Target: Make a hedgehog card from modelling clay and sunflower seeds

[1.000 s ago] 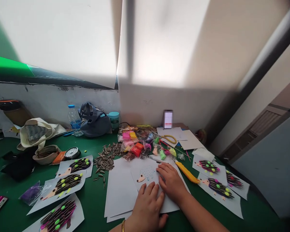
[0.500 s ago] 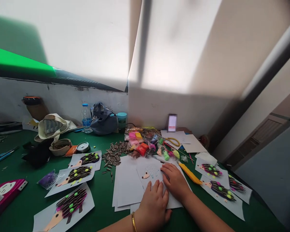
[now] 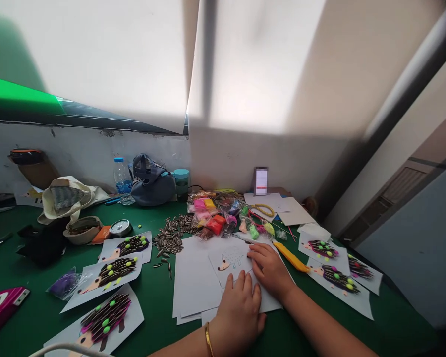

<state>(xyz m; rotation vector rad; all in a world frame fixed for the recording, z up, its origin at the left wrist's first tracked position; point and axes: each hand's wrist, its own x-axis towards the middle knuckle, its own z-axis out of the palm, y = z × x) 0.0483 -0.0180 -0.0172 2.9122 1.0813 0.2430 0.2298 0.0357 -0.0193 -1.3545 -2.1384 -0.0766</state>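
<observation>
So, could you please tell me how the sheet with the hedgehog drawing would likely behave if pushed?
The sheet looks thin, so it would probably bend or buckle. Lying on other paper, it may slide, though the hands over it might hold it back.

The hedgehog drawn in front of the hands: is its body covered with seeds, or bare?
Bare: the hedgehog's body shows only drawn lines; loose seeds lie away from it.

The left hand lies palm down with fingers extended forward and thumb out sideways, while the right hand, just beyond it, rests palm down, fingers lightly bent, its bare forearm slanting in from the lower right.
</observation>
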